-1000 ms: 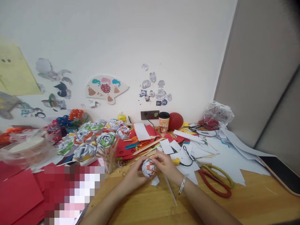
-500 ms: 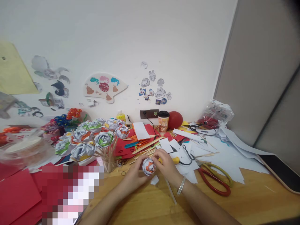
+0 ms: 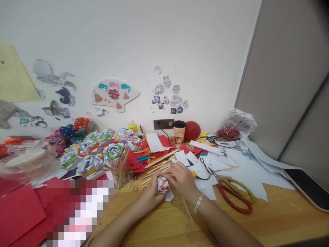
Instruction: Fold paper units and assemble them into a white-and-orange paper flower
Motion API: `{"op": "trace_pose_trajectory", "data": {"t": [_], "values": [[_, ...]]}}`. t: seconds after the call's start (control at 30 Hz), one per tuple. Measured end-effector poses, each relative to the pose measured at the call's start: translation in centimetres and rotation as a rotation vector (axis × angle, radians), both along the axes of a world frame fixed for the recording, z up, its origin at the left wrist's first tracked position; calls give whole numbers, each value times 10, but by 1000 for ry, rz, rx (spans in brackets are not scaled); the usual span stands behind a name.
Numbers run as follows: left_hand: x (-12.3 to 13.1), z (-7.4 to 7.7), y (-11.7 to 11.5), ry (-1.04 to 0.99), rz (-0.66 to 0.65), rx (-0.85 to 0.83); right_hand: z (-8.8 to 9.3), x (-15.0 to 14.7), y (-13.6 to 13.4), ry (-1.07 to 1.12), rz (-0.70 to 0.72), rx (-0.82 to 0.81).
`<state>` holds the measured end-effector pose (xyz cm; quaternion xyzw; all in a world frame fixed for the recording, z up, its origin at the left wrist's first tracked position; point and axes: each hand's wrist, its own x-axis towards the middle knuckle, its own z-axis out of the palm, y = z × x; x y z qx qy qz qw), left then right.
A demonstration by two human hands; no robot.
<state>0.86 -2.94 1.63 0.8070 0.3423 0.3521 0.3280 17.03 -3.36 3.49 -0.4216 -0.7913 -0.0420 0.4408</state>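
Low over the front of the table, my left hand [image 3: 151,192] is wrapped round a white and orange paper flower [image 3: 163,184], its rolled petals facing me. The fingers of my right hand [image 3: 182,180] are closed at the flower's upper right edge, pinching its paper; their tips are partly hidden. Just behind my right hand lies a yellow-handled tool [image 3: 194,174] with a black cord, mostly covered by the hand. A small white paper scrap [image 3: 169,196] lies beneath the flower. Several finished paper flowers [image 3: 114,152] on sticks stand to the left.
Large scissors [image 3: 235,199] with red and yellow handles lie at the right. Wooden sticks [image 3: 156,168], white paper sheets [image 3: 246,171] and red paper [image 3: 17,212] cover much of the table. A lidded paper cup [image 3: 179,133] and a red balloon [image 3: 192,130] stand by the wall.
My right hand has shifted slightly left over the flower and now covers more of the yellow-handled tool. The flower has turned a little in my left hand.
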Motion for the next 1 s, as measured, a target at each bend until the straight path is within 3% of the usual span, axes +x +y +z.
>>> {"op": "trace_pose_trajectory", "data": {"t": [0.23, 0.77, 1.0], "values": [[1, 4, -4, -18, -5, 19, -1, -1, 1, -210, -57, 171], [-1, 2, 2, 0, -39, 57, 0, -3, -4, -177, -100, 171], [1, 3, -1, 3, 33, 7, -3, -3, 1, -249, -125, 170]]}}
